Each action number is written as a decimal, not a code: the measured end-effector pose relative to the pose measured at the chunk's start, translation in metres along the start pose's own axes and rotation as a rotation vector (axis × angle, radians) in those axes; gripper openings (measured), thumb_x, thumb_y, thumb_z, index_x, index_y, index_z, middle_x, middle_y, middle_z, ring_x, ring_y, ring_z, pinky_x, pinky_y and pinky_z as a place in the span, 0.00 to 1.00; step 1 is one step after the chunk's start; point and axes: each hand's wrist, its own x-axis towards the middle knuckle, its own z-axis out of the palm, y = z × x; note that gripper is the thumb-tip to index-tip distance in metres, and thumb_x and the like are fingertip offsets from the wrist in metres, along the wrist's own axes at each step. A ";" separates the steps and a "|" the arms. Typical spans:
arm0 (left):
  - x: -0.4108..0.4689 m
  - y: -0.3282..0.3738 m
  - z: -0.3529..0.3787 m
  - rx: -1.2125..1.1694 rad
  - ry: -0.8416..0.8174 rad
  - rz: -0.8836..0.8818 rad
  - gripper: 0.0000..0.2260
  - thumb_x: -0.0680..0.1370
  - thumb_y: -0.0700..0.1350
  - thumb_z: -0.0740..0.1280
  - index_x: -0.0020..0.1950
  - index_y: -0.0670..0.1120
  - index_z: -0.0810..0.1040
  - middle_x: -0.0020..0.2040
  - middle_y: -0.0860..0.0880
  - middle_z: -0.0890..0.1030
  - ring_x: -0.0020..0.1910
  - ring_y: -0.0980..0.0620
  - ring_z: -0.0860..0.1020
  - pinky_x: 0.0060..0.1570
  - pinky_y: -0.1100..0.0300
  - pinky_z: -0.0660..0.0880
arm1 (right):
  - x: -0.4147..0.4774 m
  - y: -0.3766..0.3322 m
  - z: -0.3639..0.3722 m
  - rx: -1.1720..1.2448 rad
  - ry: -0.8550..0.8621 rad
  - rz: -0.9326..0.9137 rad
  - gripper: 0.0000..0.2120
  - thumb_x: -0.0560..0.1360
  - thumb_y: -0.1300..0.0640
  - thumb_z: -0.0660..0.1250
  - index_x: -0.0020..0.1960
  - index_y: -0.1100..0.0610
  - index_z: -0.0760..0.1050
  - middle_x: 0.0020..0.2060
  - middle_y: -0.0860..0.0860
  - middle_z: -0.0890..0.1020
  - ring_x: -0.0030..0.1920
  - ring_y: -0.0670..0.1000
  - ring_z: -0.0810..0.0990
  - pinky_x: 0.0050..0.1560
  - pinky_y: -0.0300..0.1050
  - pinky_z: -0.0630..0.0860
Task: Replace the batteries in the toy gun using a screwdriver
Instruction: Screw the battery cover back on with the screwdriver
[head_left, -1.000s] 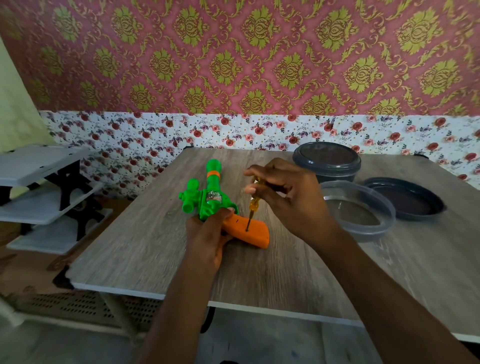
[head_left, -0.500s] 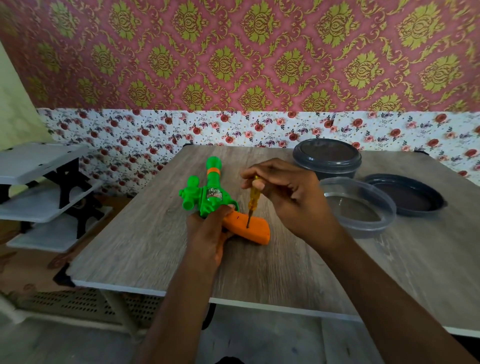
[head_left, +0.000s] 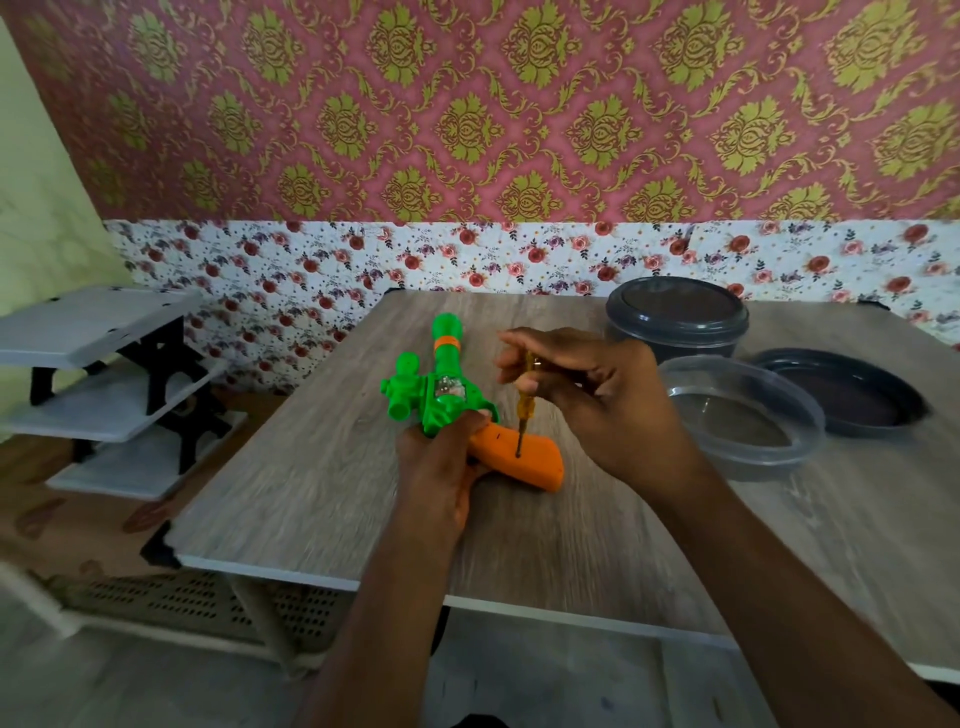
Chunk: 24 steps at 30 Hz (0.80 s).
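Pinching the amber handle of the screwdriver (head_left: 523, 402) between thumb and fingertips, the right hand (head_left: 597, 400) holds the tool nearly upright, its thin shaft running down and a little toward the camera so that the tip meets the upper face of the orange grip (head_left: 524, 460) of the toy gun (head_left: 447, 395); whether the tip sits in a screw head is too small to tell; the left hand (head_left: 441, 467) is closed around the gun where the green body joins the orange grip, thumb pressed along the top, pinning it flat on the table (head_left: 311, 467); the gun's long axis runs from the green muzzle at the far side back toward the person, the grip then angling off to the right, so the work point lies directly below the right hand and just right of the left thumb; the coming move, I judge, is a twist about the shaft's own axis with downward pressure, the left hand resisting the turn; beyond the right hand stand a clear tub (head_left: 748, 415), a dark lidded tub (head_left: 675, 317) and a loose dark lid (head_left: 841, 392); no brand, label or legible writing shows anywhere.
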 end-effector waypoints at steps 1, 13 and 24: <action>0.000 0.000 0.000 0.000 0.002 0.000 0.17 0.73 0.33 0.74 0.61 0.37 0.80 0.52 0.35 0.83 0.48 0.42 0.83 0.39 0.48 0.84 | 0.001 0.001 0.001 -0.065 0.029 -0.023 0.16 0.76 0.70 0.71 0.63 0.61 0.82 0.50 0.55 0.86 0.52 0.52 0.87 0.53 0.54 0.84; 0.001 -0.001 0.000 0.005 -0.007 -0.009 0.17 0.73 0.33 0.73 0.61 0.37 0.80 0.57 0.33 0.83 0.48 0.43 0.83 0.41 0.45 0.84 | 0.000 0.002 -0.006 -0.209 0.015 -0.130 0.14 0.77 0.65 0.71 0.62 0.62 0.83 0.46 0.55 0.80 0.46 0.52 0.83 0.43 0.50 0.81; 0.002 -0.001 -0.002 -0.015 -0.022 0.014 0.18 0.73 0.33 0.73 0.63 0.38 0.79 0.49 0.39 0.83 0.47 0.44 0.82 0.41 0.46 0.84 | 0.000 0.001 -0.009 -0.060 -0.027 0.004 0.15 0.79 0.69 0.68 0.64 0.60 0.81 0.51 0.54 0.86 0.51 0.51 0.87 0.52 0.57 0.84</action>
